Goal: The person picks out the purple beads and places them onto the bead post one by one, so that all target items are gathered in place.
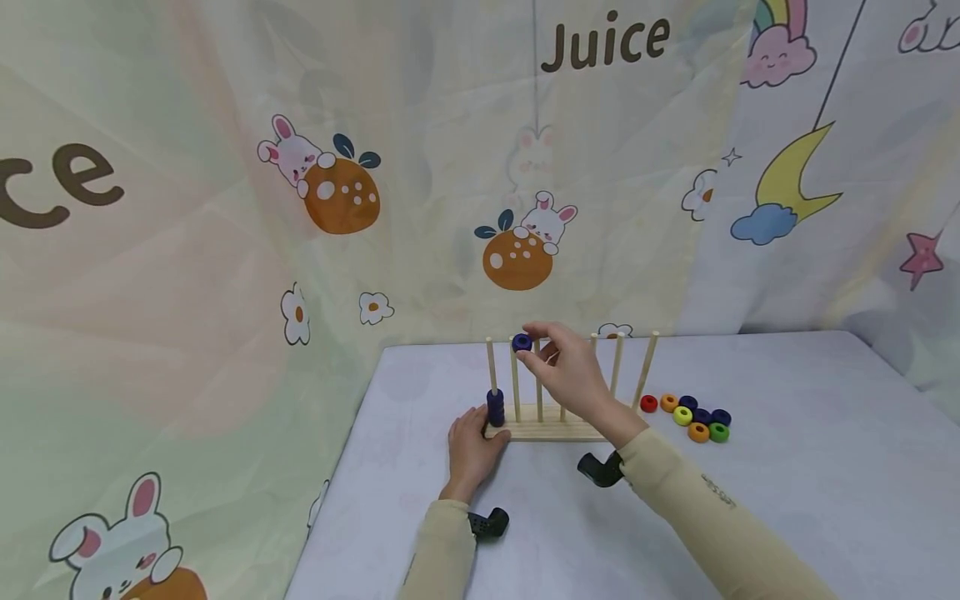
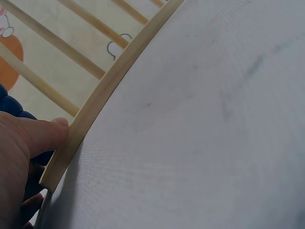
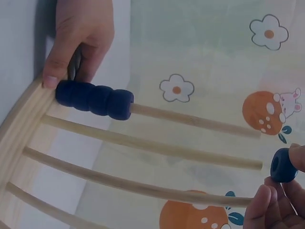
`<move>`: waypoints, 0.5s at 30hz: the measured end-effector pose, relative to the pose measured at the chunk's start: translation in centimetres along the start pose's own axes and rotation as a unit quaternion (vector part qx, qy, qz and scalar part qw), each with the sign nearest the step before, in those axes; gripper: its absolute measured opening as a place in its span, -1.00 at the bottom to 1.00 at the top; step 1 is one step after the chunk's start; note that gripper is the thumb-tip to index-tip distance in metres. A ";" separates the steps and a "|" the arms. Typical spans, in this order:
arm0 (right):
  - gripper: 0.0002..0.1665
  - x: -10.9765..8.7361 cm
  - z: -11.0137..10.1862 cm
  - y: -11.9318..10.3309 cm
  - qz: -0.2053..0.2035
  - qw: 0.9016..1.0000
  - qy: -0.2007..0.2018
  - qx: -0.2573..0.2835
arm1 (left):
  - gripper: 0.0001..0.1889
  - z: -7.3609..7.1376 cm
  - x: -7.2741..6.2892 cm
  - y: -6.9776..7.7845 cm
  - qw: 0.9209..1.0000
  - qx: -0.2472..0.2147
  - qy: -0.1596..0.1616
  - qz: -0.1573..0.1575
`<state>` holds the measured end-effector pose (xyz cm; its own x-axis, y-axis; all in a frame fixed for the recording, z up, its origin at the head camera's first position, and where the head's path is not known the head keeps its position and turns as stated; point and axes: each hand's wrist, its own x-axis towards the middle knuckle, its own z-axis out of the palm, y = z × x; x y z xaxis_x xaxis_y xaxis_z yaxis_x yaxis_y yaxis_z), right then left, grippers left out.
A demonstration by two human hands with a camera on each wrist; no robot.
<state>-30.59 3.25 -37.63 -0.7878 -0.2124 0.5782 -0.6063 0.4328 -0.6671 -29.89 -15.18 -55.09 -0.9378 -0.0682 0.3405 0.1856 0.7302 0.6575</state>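
A wooden peg stand (image 1: pixel 555 431) with a row of upright rods stands on the table. Several dark blue beads (image 3: pixel 95 99) are stacked on its leftmost rod, low against the base. My left hand (image 1: pixel 474 450) grips the left end of the base, its thumb (image 2: pixel 47 136) on the front edge and its fingers behind. Between thumb and fingers, my right hand (image 1: pixel 573 371) pinches another dark blue bead (image 3: pixel 284 165). That bead is just off the tip of the second rod (image 3: pixel 190 153), roughly in line with it, with a small gap between them.
Right of the stand, a group of loose beads lies on the white tablecloth (image 1: pixel 810 500): a red bead (image 1: pixel 648 403), a yellow bead (image 1: pixel 682 416), a green bead (image 1: pixel 718 432), plus orange and blue ones. A printed curtain (image 1: pixel 435 167) hangs behind the table.
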 end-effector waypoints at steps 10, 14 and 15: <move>-0.58 0.9 1.1 -1.4 0.006 1.000 0.000 0.003 | -0.38 -0.1 0.1 0.0 1.000 0.013 -0.010 -0.011; -0.57 1.3 1.4 -1.6 0.015 1.000 -0.008 -0.003 | -0.38 -0.1 0.0 0.2 1.000 0.013 -0.010 -0.010; -0.58 1.4 1.5 -1.6 0.018 1.000 -0.010 -0.005 | -0.38 -0.1 0.0 0.3 1.000 0.012 -0.010 -0.009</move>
<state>-30.92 0.95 -36.45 -0.8112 -0.2141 0.5441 -0.5765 0.4486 -0.6830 -29.82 -15.06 -54.84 -0.9466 -0.0691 0.3149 0.1606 0.7456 0.6467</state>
